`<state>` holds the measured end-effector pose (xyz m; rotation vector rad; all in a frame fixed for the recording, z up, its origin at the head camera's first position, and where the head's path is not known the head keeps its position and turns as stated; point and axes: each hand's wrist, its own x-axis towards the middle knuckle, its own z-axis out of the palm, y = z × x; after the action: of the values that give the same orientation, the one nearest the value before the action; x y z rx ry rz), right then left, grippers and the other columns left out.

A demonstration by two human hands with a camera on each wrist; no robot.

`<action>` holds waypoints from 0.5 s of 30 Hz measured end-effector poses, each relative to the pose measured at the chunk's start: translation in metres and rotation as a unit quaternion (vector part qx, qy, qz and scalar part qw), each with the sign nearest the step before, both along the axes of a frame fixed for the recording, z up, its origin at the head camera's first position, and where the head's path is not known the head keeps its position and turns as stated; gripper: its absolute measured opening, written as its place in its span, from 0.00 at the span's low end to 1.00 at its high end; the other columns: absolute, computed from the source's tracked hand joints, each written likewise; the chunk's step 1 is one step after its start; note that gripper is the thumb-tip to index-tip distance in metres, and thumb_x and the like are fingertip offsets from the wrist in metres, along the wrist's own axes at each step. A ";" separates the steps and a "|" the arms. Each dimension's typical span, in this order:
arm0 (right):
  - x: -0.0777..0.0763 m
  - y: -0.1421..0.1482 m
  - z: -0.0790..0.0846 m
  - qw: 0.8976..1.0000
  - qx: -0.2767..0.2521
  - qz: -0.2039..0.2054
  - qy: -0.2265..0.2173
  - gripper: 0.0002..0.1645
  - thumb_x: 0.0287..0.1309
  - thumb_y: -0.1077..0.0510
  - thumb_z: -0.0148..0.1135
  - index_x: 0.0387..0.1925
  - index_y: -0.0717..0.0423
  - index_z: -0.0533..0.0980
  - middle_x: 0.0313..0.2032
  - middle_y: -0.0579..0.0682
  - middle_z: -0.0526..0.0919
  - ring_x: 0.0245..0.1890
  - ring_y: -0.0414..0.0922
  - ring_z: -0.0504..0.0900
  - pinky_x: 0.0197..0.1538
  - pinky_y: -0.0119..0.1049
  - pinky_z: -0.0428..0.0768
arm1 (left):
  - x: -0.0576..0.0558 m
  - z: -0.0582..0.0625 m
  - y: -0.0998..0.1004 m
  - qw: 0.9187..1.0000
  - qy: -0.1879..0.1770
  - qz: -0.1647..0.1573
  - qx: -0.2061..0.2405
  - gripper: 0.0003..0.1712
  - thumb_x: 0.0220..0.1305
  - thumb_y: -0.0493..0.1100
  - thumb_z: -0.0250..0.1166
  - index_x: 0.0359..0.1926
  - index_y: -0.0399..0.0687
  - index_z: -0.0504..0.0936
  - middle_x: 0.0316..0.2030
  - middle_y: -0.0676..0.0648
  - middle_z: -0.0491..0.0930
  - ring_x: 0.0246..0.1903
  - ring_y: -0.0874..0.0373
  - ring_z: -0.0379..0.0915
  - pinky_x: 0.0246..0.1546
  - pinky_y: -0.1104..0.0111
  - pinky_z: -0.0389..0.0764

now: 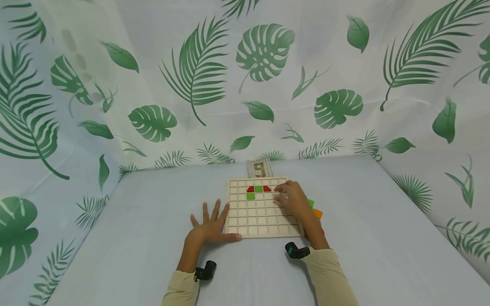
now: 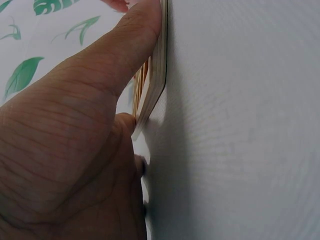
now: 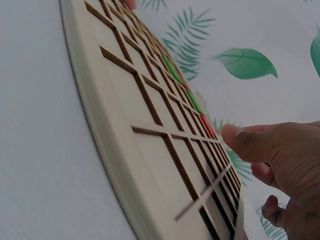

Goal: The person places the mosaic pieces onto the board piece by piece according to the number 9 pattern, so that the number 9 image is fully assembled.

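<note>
A wooden grid board (image 1: 264, 219) lies on the table. In its upper rows sit a green square tile (image 1: 258, 188) between two rounded red tiles, the left one (image 1: 250, 189) and the right one (image 1: 266, 188). Another green tile (image 1: 250, 196) sits below the left red one. My left hand (image 1: 209, 229) lies with fingers spread at the board's left side, its thumb (image 2: 135, 40) on the front corner. Over the board's upper right, my right hand (image 1: 294, 199) has loosely bent fingers beside the right red tile. No tile shows between its thumb (image 3: 250, 142) and fingers.
Behind the board stands a small pattern card (image 1: 260, 168) with a gridded coloured figure. Loose tiles, among them a green one (image 1: 311, 203) and an orange one (image 1: 318, 213), lie right of the board, partly hidden by the right arm. Leaf-print cloth (image 1: 214, 140) hangs behind the table.
</note>
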<state>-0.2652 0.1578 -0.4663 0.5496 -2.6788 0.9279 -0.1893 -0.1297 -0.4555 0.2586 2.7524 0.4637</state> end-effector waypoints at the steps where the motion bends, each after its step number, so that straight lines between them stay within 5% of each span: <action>1: 0.000 0.003 0.001 1.000 0.001 -0.002 -0.002 0.14 0.56 0.60 0.70 0.43 0.62 0.83 0.43 0.60 0.82 0.45 0.55 0.76 0.46 0.51 0.78 | 0.000 0.000 0.000 1.000 0.000 0.000 0.003 0.65 0.50 0.78 0.62 0.78 0.57 0.42 0.78 0.42 0.32 0.74 0.31 0.19 0.61 0.24 0.33; 15: 0.003 0.038 0.001 0.997 -0.011 -0.060 -0.047 0.13 0.59 0.61 0.67 0.45 0.64 0.82 0.43 0.62 0.82 0.46 0.58 0.76 0.50 0.54 0.78 | -0.001 -0.002 0.001 1.000 -0.002 0.002 0.003 0.65 0.50 0.78 0.62 0.78 0.58 0.42 0.78 0.42 0.32 0.74 0.31 0.18 0.61 0.25 0.32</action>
<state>-0.2617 0.1959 -0.4654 0.3445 -2.7458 0.9708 -0.1901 -0.1287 -0.4571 0.2530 2.7480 0.4735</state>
